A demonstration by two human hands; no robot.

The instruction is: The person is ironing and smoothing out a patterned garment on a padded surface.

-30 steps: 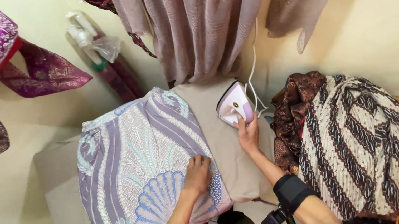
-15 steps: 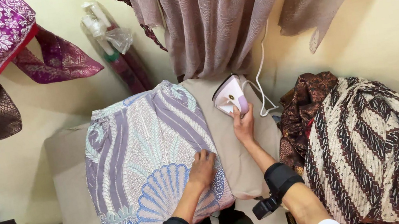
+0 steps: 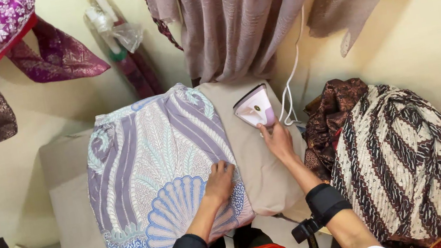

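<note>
While the left hand (image 3: 219,181) lies flat, fingers spread, on the patterned cloth (image 3: 158,175) at the centre of the frame, the right hand (image 3: 278,139) is seen closed around the rear of the iron (image 3: 255,106), right of centre. Compared with the views taken a moment earlier, both hands are found in nearly the same places: the iron has stayed at the bare right-hand part of the padded board (image 3: 267,175), just off the cloth's edge, and the shift of everything in the frame is judged to come from the head camera. The cloth is thus held smooth while the iron is kept clear of it. The cloth is a folded, roughly rectangular piece printed in lilac, white and blue, with a fan-shaped shell motif under the left hand. The iron is white and lilac, wedge-shaped, with a white cord (image 3: 293,80) trailing toward the upper right. A plain beige cover is shown on the board. A heap of brown-and-cream striped fabric (image 3: 399,154) is seen at the right, and soft mauve drapery (image 3: 238,15) hangs at the upper centre.
</note>
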